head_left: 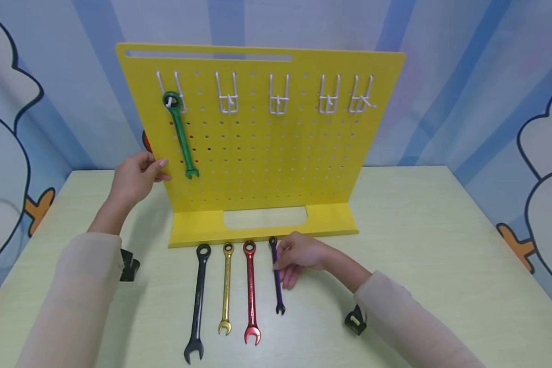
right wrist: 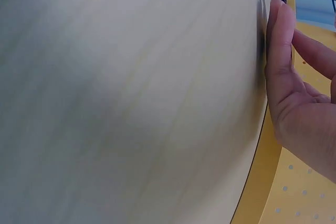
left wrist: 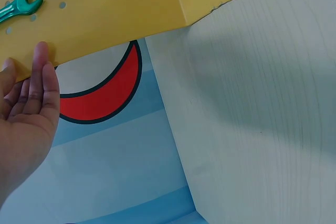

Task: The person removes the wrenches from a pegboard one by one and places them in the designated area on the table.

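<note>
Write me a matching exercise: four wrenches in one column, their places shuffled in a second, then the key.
1. Green wrench
2. Black wrench
3. Red wrench
4. Purple wrench

A. On the table, next to the gold wrench, on its right
B. Held by the right hand
C. Hanging on the pegboard
D. Far left of the row on the table

Pairs: 1-C, 2-D, 3-A, 4-B

My red wrench (head_left: 251, 291) and gold wrench (head_left: 227, 289) are glossy metal; the green wrench (head_left: 181, 135) shines like lacquer; the black wrench (head_left: 199, 299) and purple wrench (head_left: 278, 292) are metal with a softer sheen. The board (head_left: 260, 129) is smooth, matt; whether metal or plastic, I cannot tell. Its hooks (head_left: 278, 98) look like coated wire. My table (head_left: 423, 230) shows wood grain, my sleeves (head_left: 73, 286) matt cloth.
</note>
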Demonstrator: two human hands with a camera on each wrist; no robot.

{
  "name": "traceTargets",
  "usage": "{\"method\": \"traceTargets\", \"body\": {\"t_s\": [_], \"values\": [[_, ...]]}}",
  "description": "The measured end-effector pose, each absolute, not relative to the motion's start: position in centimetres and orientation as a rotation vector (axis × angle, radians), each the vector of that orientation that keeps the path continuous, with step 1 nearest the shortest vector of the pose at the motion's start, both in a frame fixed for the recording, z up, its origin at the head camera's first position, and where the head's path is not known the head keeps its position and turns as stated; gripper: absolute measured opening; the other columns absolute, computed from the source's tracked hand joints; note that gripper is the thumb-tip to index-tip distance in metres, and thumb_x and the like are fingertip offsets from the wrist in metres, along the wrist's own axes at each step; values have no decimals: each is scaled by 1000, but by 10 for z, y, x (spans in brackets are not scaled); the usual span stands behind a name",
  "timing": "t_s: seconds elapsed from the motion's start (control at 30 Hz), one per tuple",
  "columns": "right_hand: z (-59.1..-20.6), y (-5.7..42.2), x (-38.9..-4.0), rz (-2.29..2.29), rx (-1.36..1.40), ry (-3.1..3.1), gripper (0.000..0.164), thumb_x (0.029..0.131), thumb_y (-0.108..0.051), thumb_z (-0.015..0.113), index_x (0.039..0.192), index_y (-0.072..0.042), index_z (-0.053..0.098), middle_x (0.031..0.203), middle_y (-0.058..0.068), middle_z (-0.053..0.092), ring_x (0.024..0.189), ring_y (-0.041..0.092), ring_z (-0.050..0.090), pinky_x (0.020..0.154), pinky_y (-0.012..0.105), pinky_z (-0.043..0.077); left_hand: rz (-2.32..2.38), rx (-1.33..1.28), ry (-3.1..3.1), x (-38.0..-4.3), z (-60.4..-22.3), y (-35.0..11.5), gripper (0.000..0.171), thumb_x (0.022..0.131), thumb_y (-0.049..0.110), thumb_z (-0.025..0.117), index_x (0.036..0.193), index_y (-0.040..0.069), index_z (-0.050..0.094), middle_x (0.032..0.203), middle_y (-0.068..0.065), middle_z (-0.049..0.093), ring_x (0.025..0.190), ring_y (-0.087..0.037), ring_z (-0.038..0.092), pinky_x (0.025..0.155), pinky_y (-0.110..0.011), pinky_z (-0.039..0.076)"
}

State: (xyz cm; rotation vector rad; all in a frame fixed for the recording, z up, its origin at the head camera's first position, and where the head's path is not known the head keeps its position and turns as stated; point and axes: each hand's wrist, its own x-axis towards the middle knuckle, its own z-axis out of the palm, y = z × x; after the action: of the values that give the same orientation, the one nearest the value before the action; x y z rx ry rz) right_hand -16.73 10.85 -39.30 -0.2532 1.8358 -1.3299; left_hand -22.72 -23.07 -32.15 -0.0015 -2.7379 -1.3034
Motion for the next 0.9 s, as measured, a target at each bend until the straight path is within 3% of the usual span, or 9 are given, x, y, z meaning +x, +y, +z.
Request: {"method": "traceTargets", "body": {"t_s": [0.1, 0.33, 0.5, 0.63, 0.73, 0.77, 0.9], "values": [[-394, 108, -167, -1319, -239, 1846, 7, 85, 4, 57, 80, 8, 54, 66, 20, 62, 54, 26, 64, 54, 39, 55, -1299, -15, -2755, -233, -327, -235, 48, 92, 45, 43, 104, -1, 51, 98, -19, 62, 95, -34, 61, 79, -43, 48], [-395, 107, -167, -1315, -211, 1863, 8, 86, 3, 57, 82, 7, 53, 67, 21, 62, 54, 27, 64, 53, 40, 55, -1341, 57, -2737, -265, -359, -258, 45, 87, 51, 48, 104, 9, 56, 89, -5, 66, 84, -20, 65, 67, -48, 48], [-395, 107, -167, -1324, -200, 1869, 6, 87, 4, 55, 84, 9, 54, 67, 20, 62, 53, 27, 64, 53, 40, 55, -1332, 14, -2759, -250, -344, -249, 51, 88, 50, 45, 108, 3, 53, 95, -14, 65, 92, -30, 62, 78, -46, 48], [-396, 108, -167, -1342, -191, 1871, 6, 87, 4, 55, 86, 10, 54, 67, 21, 63, 53, 27, 63, 54, 40, 55, -1328, 13, -2755, -235, -327, -237, 49, 90, 47, 45, 106, 1, 52, 96, -17, 63, 92, -30, 62, 81, -41, 48], [-396, 109, -168, -1345, -185, 1873, 6, 87, 3, 55, 86, 9, 54, 68, 21, 63, 53, 27, 64, 54, 40, 55, -1307, 9, -2752, -239, -333, -240, 49, 89, 49, 44, 104, 3, 53, 96, -15, 64, 90, -27, 63, 76, -39, 50], [-396, 109, -168, -1344, -184, 1873, 6, 87, 3, 56, 86, 9, 54, 68, 21, 63, 53, 27, 64, 54, 40, 55, -1281, 29, -2768, -244, -338, -242, 51, 89, 50, 43, 106, 3, 52, 98, -16, 63, 92, -29, 63, 77, -46, 49], [-395, 110, -168, -1339, -189, 1877, 7, 87, 2, 56, 86, 9, 55, 69, 21, 63, 54, 27, 64, 54, 40, 55, -1249, 67, -2770, -267, -365, -258, 53, 85, 58, 43, 104, 10, 54, 93, -7, 65, 87, -21, 64, 65, -49, 49]]}}
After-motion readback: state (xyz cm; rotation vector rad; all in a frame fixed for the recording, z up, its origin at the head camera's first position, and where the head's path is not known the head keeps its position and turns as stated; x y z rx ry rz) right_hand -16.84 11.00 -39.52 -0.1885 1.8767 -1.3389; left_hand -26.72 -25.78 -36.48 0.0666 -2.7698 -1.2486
